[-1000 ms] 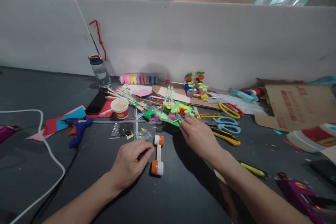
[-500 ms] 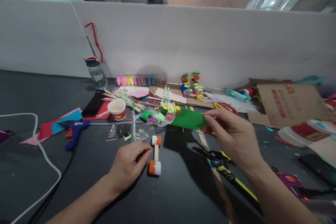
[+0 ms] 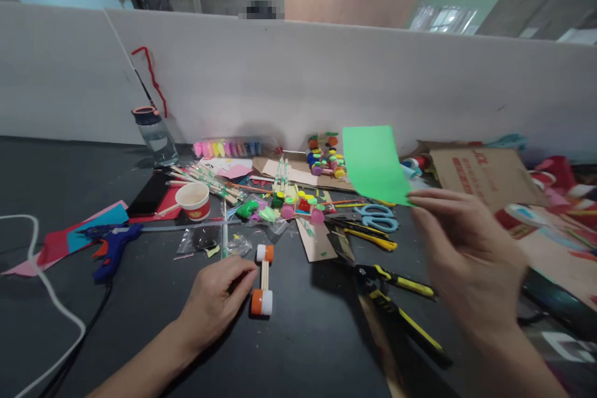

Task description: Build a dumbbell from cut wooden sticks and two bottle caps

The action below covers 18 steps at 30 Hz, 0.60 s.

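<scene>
Between the thumb and fingers of my right hand [image 3: 471, 255], a light green sheet of paper [image 3: 375, 161] is pinched by its lower right corner and held up above the table. My left hand [image 3: 219, 292] rests on the dark tabletop, its fingers curled and closed; whether anything is in them is hidden. Just right of its fingertips lies a small assembly of wooden sticks [image 3: 265, 275] with an orange-and-white bottle cap pair [image 3: 262, 303] at the near end and another cap pair [image 3: 265, 253] at the far end. Black-and-yellow pliers [image 3: 396, 311] lie below the paper.
A blue glue gun [image 3: 112, 252], paper cup [image 3: 193, 201] and water bottle [image 3: 156, 137] stand or lie at left. Coloured clay [image 3: 254, 208] and wooden sticks [image 3: 209, 183] fill the middle. Blue-handled scissors [image 3: 380, 219], a yellow cutter [image 3: 373, 239] and cardboard [image 3: 480, 174] are at right.
My right hand has moved right with the green paper, which now stands upright and looks brighter. The view has shifted slightly right. My left hand stays beside the stick assembly.
</scene>
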Motion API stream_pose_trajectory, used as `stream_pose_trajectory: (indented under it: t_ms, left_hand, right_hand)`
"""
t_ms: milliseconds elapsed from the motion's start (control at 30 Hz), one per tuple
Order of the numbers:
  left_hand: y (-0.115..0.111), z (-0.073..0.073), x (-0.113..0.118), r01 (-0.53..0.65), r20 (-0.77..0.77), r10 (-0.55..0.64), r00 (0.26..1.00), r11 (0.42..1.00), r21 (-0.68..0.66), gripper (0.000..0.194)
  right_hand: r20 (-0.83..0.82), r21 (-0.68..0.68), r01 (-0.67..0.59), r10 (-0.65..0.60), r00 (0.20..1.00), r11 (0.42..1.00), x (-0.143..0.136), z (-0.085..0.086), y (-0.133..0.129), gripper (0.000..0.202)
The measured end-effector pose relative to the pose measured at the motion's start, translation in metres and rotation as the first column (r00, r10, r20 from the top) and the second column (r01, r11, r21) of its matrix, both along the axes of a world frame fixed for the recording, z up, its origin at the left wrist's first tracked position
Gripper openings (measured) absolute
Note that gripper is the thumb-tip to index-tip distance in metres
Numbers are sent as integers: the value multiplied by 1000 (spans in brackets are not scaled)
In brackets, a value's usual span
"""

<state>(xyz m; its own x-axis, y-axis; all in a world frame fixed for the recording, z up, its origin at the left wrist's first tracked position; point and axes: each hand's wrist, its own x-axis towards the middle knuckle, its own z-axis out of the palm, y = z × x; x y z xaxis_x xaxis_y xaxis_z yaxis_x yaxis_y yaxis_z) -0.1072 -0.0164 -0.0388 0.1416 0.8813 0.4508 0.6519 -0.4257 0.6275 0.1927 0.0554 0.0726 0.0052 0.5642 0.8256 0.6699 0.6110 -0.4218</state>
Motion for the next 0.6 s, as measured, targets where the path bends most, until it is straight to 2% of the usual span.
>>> stream_pose_trajectory:
  t_ms: [133, 267, 400, 500, 600]
  left_hand:
    - [1, -1, -2, -17, 7, 17, 1000, 1000, 5, 15]
    - [5, -1, -5, -73, 15, 73, 997, 997, 6, 15]
    - [10, -1, -5, -108, 6, 108, 994, 994, -3, 16]
    - [11, -2, -5, -118, -7, 118, 993, 993, -7, 15]
    - [10, 2, -5, -120, -24, 120, 993, 993, 0, 14]
  right_hand:
    - [129, -60, -14, 21, 991, 998, 4, -18, 9, 8]
    - [189, -68, 9, 4, 982, 998, 4, -27, 11, 10]
    - [304, -150, 30, 17, 952, 988, 18, -41, 28, 14]
    - [430, -248, 101, 17, 903, 963, 33, -55, 38, 18]
    - [527, -307, 181, 9, 850, 934, 41, -65, 35, 21]
